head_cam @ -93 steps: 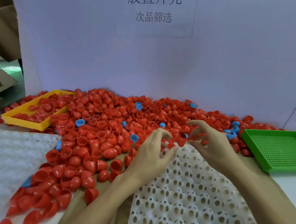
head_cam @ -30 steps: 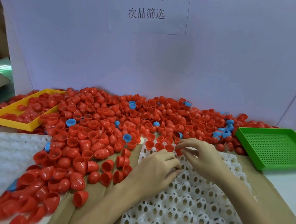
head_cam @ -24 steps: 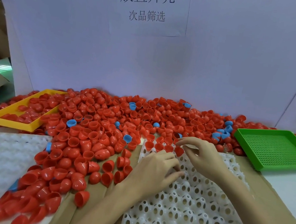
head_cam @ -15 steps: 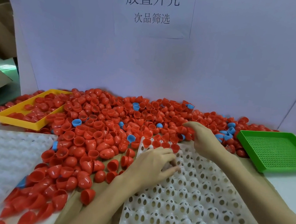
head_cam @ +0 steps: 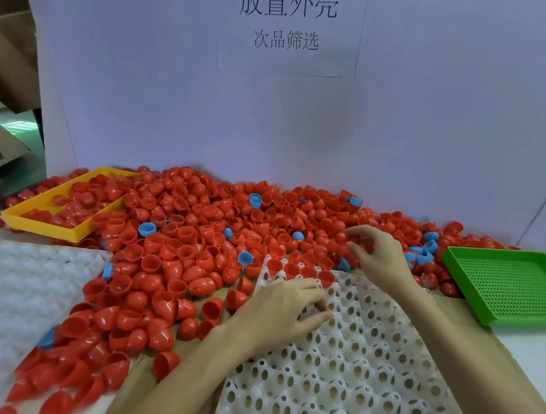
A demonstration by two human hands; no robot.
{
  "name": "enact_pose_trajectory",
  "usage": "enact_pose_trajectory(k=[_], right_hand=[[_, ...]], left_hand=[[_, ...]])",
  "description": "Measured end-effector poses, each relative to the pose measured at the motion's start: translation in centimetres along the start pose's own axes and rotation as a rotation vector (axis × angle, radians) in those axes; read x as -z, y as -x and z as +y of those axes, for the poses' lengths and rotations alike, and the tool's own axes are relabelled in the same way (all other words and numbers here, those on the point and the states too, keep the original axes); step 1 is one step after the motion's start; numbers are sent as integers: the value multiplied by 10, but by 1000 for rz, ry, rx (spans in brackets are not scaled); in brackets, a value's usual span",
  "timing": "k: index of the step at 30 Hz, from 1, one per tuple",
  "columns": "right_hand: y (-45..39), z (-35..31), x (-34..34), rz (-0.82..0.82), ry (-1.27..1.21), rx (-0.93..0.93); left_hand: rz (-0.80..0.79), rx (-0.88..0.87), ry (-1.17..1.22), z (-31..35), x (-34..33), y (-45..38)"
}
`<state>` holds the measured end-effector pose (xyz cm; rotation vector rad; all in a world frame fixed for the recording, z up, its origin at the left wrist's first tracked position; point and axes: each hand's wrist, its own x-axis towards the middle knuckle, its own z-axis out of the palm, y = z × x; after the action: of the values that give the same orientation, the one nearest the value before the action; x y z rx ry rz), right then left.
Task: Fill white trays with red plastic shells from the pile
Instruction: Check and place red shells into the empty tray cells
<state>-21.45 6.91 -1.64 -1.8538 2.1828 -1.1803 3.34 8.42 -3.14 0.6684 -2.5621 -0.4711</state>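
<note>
A big pile of red plastic shells [head_cam: 195, 232] covers the table's far half. In front of me a white tray [head_cam: 349, 366] with rows of holes lies tilted over the pile's near edge. Several red shells [head_cam: 298, 271] sit in its far row. My left hand [head_cam: 281, 309] rests on the tray's far left part, just behind that row. Its fingers are loosely bent and nothing shows in them. My right hand [head_cam: 377, 255] hovers over the pile just beyond the tray's far edge. Its thumb and fingers curl around a red shell.
A yellow tray [head_cam: 43, 230] holding red shells sits far left, and a green perforated tray [head_cam: 509, 285] far right. A white dimpled sheet [head_cam: 2, 296] lies near left. Blue shells [head_cam: 146, 229] are scattered in the pile. A white board [head_cam: 442, 123] walls the back.
My right hand left the tray's far row and reached back into the pile behind it. The far row gained red shells. My left hand stayed on the tray.
</note>
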Motion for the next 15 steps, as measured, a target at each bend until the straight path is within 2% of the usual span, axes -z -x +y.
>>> enact_pose_trajectory(k=[2, 7, 11, 15], right_hand=[[4, 0, 5, -29, -3, 13], [7, -1, 6, -121, 231, 42], [9, -15, -8, -200, 226, 123], [-1, -20, -23, -330, 311, 99]], left_hand=[[1, 5, -3, 0, 0, -1], [-4, -1, -3, 1, -2, 0], [0, -5, -12, 1, -2, -1], [10, -13, -22, -2, -4, 0]])
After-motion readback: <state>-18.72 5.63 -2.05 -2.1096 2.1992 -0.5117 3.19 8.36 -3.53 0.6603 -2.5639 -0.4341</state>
